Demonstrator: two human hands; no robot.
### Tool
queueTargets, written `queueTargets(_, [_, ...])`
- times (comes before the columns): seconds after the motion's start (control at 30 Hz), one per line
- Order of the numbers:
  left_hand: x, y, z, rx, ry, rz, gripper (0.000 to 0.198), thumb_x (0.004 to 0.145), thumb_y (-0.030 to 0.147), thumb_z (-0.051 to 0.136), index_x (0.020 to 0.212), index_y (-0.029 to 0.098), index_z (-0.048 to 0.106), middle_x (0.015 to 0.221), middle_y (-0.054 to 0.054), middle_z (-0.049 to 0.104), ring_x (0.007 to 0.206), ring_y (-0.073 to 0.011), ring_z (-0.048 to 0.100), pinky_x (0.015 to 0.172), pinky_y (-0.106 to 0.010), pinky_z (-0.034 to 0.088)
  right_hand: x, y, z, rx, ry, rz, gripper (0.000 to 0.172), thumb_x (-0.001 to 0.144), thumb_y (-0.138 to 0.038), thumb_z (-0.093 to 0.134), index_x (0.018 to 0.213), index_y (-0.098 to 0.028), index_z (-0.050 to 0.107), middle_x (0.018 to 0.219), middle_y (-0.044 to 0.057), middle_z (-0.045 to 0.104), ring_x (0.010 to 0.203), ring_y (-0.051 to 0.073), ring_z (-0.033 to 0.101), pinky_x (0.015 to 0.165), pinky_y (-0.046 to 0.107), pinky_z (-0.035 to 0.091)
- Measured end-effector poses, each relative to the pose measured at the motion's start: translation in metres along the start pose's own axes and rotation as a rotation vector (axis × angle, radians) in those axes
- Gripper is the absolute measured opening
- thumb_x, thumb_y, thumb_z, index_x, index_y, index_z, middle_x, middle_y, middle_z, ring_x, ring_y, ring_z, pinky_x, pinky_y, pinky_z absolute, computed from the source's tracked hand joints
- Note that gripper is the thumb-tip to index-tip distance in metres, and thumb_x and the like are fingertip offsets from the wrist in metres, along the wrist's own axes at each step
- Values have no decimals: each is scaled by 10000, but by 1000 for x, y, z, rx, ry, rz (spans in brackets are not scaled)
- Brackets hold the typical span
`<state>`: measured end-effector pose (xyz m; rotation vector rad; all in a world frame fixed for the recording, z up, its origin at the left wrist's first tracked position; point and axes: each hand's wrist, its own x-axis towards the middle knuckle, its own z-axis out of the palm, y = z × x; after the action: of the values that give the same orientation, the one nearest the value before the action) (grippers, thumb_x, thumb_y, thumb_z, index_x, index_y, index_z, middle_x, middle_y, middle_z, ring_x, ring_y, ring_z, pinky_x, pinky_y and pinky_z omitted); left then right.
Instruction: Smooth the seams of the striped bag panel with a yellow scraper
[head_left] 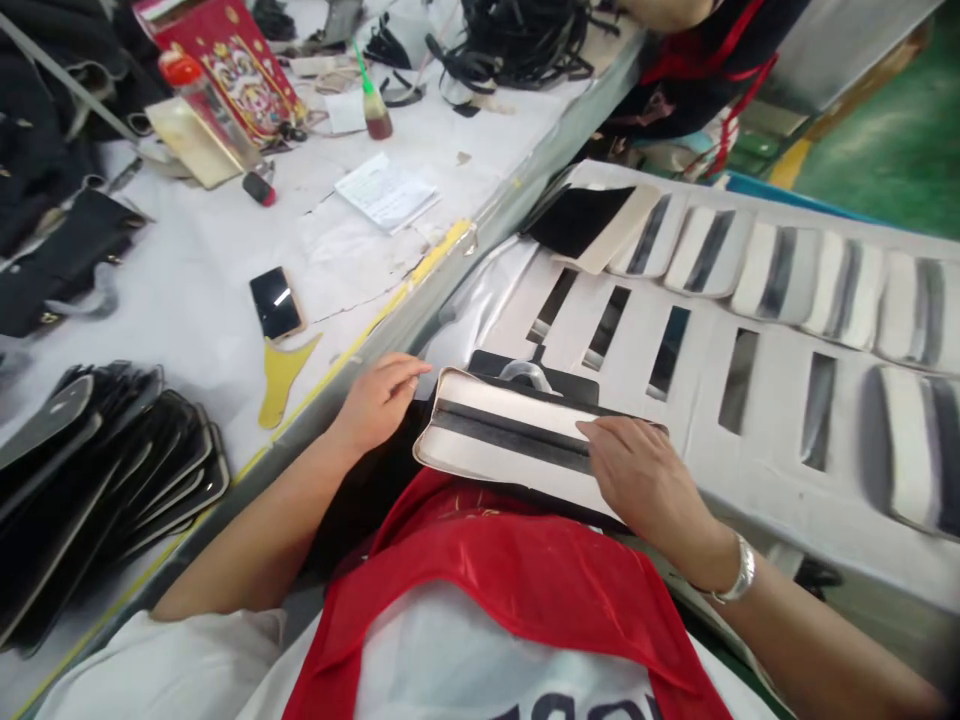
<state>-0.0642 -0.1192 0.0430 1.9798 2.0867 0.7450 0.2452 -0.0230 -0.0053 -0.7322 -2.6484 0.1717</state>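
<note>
A long off-white panel (pixel 480 440) with a black strip along its middle lies over my lap at the table edge. Its rim is dark, and a black piece with a grey wrapped handle (pixel 527 374) shows just behind it. My right hand (pixel 641 470) grips the panel's right end, fingers across its face; the thumb is hidden. My left hand (pixel 379 405) hovers off the panel's left end, index finger stretched out, with nothing seen in it.
Several padded white pieces with grey strips (pixel 776 270) line the slotted white table (pixel 697 440) at right. On the left table are a stack of black panels (pixel 142 460), a phone (pixel 276 302), a yellow scraper (pixel 283 380), a notepad (pixel 386 192) and a glue bottle (pixel 376 112).
</note>
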Motion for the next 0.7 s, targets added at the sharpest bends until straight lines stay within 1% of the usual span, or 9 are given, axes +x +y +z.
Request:
queueTargets(0.03, [-15, -8, -7, -59, 11, -25, 277, 895, 180, 415, 1052, 144, 642, 1046, -76, 625, 994, -159, 582, 910, -312, 476, 2, -10, 1, 65, 19, -20, 240, 894, -156, 481, 1097, -106, 599, 993, 115, 628, 907, 224, 551, 813, 374, 442])
queueTargets(0.1, [-43, -14, -10, -132, -24, 14, 233, 891, 215, 461, 1005, 147, 653, 1032, -88, 638, 1002, -167, 583, 914, -328, 477, 7, -33, 7, 183, 32, -87, 233, 911, -195, 481, 1099, -117, 594, 994, 104, 633, 906, 206, 555, 810, 351, 448])
queueTargets(0.17, [-63, -10, -4, -123, -65, 130, 204, 878, 232, 506, 992, 158, 658, 1036, -94, 652, 1045, -184, 562, 947, -363, 459, 14, -56, 16, 264, 10, -147, 217, 914, -221, 493, 1079, -129, 600, 995, 95, 635, 896, 198, 553, 799, 336, 449])
queueTargets(0.23, [-73, -4, 4, -47, -94, 258, 204, 859, 266, 560, 1007, 169, 661, 1033, -83, 665, 1070, -197, 537, 963, -385, 437, 20, -74, 25, 299, -38, -184, 207, 914, -244, 508, 1060, -136, 607, 993, 89, 633, 895, 199, 548, 795, 333, 443])
queueTargets(0.33, [-73, -2, 9, 102, -137, 392, 233, 842, 326, 602, 1009, 177, 668, 1021, -59, 677, 1045, -201, 527, 965, -389, 405, 26, -91, 32, 286, -125, -185, 187, 907, -266, 531, 1026, -149, 614, 963, 78, 624, 879, 204, 532, 779, 334, 427])
queueTargets(0.47, [-66, -9, 5, 237, -206, 484, 233, 883, 351, 547, 1004, 196, 672, 1031, -41, 683, 1042, -197, 535, 1004, -399, 343, 31, -103, 31, 216, -204, -142, 158, 878, -263, 573, 980, -150, 618, 927, 77, 607, 844, 212, 506, 743, 335, 398])
queueTargets(0.6, [-61, -15, 3, 289, -253, 552, 214, 903, 307, 518, 1041, 225, 660, 1063, -25, 679, 1087, -187, 530, 1053, -409, 284, 34, -110, 29, 186, -244, -81, 120, 872, -239, 576, 944, -149, 611, 915, 75, 597, 841, 212, 499, 759, 333, 384])
queueTargets(0.7, [-59, -16, 3, 273, -255, 568, 190, 909, 283, 509, 996, 230, 668, 1034, -9, 688, 1077, -179, 538, 1052, -400, 286, 34, -111, 30, 158, -246, -45, 106, 901, -229, 533, 906, -153, 607, 886, 67, 591, 819, 199, 494, 757, 323, 372])
